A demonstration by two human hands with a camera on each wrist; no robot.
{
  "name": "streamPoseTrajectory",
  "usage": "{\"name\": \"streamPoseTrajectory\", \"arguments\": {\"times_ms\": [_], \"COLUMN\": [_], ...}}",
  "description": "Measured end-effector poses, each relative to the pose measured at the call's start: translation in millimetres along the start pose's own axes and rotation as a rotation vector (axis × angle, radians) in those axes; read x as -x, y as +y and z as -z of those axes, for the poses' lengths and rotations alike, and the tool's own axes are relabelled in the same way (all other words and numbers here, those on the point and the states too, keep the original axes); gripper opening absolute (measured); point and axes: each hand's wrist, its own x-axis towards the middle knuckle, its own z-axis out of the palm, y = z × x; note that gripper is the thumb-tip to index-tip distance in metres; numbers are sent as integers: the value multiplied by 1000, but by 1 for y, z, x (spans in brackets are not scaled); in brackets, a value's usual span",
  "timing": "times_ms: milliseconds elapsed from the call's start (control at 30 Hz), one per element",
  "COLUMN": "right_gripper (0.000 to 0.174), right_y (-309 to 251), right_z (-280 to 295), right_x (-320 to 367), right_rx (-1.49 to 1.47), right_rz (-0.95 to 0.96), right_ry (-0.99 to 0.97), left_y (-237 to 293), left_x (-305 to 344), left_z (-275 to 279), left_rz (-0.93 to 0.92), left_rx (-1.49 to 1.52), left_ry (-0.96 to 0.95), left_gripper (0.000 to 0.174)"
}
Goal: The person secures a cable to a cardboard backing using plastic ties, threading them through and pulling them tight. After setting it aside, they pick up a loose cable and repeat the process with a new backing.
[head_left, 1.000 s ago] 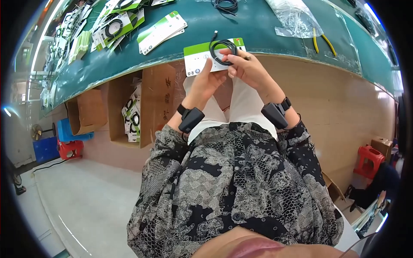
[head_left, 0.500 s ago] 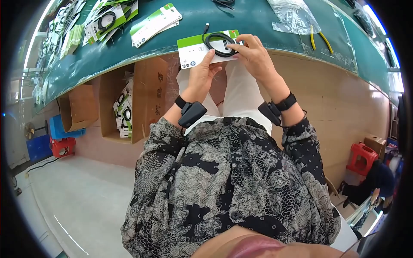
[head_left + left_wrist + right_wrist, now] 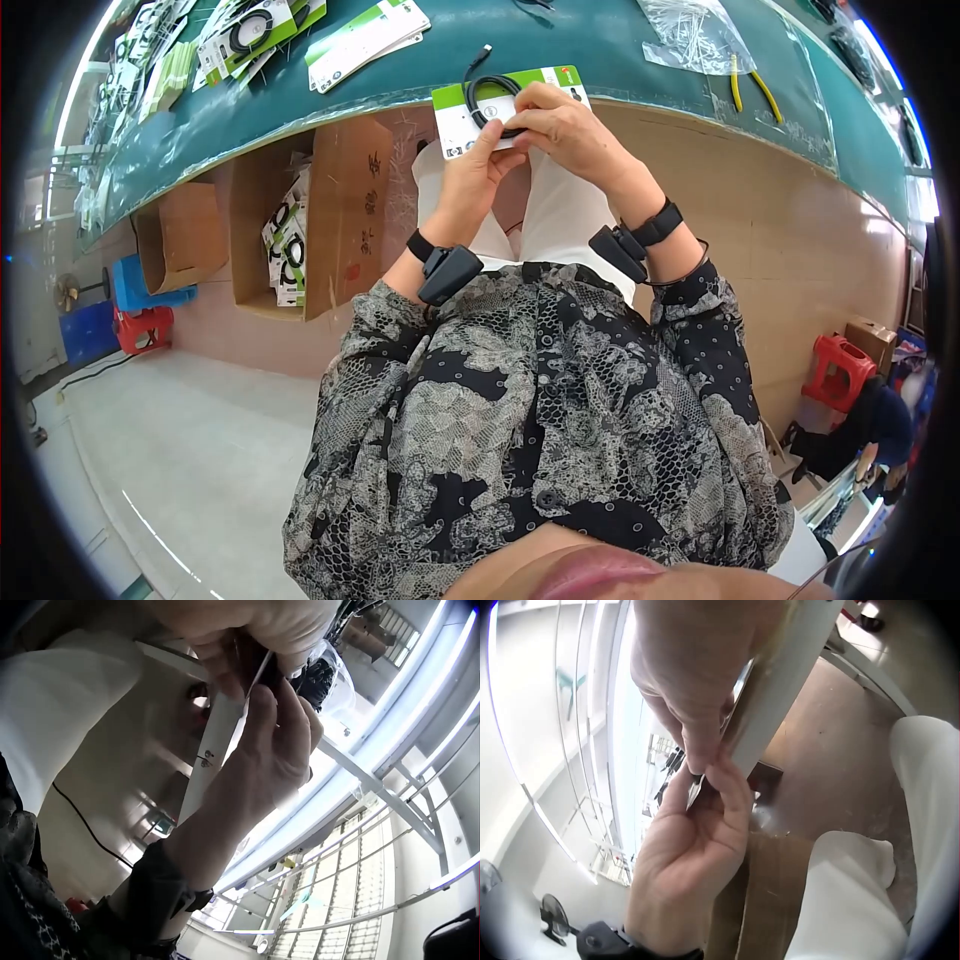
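A white and green card [image 3: 455, 125] is held up at the table's front edge, above the lap. On its face lies a coiled black cable [image 3: 471, 97], one plug end sticking up past the card's top edge. My left hand [image 3: 468, 178] grips the card's lower edge, thumb on the front and fingers behind. With bent fingers, my right hand [image 3: 572, 132] pinches the lower right of the coil; the pinch itself is hidden in the head view. In the right wrist view, the left hand [image 3: 694, 855] meets the right fingers at the card's edge.
White and green cards [image 3: 365, 45] lie on the green table [image 3: 560, 40], left of a bag of white ties [image 3: 695, 35] and yellow-handled pliers [image 3: 755, 95]. Carded cables fill a pile [image 3: 245, 40] at the left. A cardboard box [image 3: 345, 215] with more stands below.
The right hand lifted off the coil's right side, then came down on its lower right, closer to the left thumb. The card shifted slightly up in view; the left hand kept its grip.
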Motion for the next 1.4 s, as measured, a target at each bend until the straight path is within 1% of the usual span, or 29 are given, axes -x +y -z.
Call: {"name": "streamPoseTrajectory", "arguments": {"times_ms": [67, 100, 200, 267, 367, 500, 533, 633, 800, 900, 1067, 1200, 1300, 1333, 1400], "right_gripper": [27, 28, 29, 30, 26, 30, 30, 35, 38, 35, 34, 29, 19, 19, 14], "right_y": [-1, 0, 4, 5, 2, 3, 3, 3, 4, 3, 1, -4, -9, -10, -10], "right_z": [-1, -2, 9, 11, 13, 12, 11, 11, 6, 3, 5, 8, 8, 7, 4], "right_x": [5, 8, 21, 27, 26, 23, 22, 20, 20, 18, 16, 15, 14, 13, 9], "right_rx": [-225, -337, -379, -403, -315, -294, -297, -58, -57, -55, -42, -59, 23, 25, 11], "right_rz": [-134, -199, -241, -271, -251, -294, -295, -114, -112, -78, -57, -98, -162, -161, -71], "right_ry": [122, 181, 182, 188, 101, 47, 49, 38, 60, 98, 91, 82, 45, 48, 122], "left_y": [0, 1, 3, 2, 3, 5, 6, 6, 4, 0, -2, -5, -12, -14, -15], "left_x": [1, 1, 3, 5, 4, 5, 5, 7, 12, 12, 11, 10, 10, 10, 11], "left_z": [-5, -6, -10, -11, -13, -15, -15, -15, -16, -16, -19, -22, -23, -24, -24], "left_rz": [-85, -79, -39, -18, 11, 51, 55, 63, 7, -20, -34, -77, -114, -103, -84], "left_rx": [-47, -45, -52, -40, -27, 8, 0, -16, -93, -92, -134, -178, -183, -179, -173], "left_ry": [102, 104, 187, 190, 179, 200, 189, 168, 131, 120, 127, 123, 128, 132, 139], "left_gripper": [30, 30, 25, 25, 25, 26, 26, 27, 29, 29, 29, 28, 28, 28, 28]}}
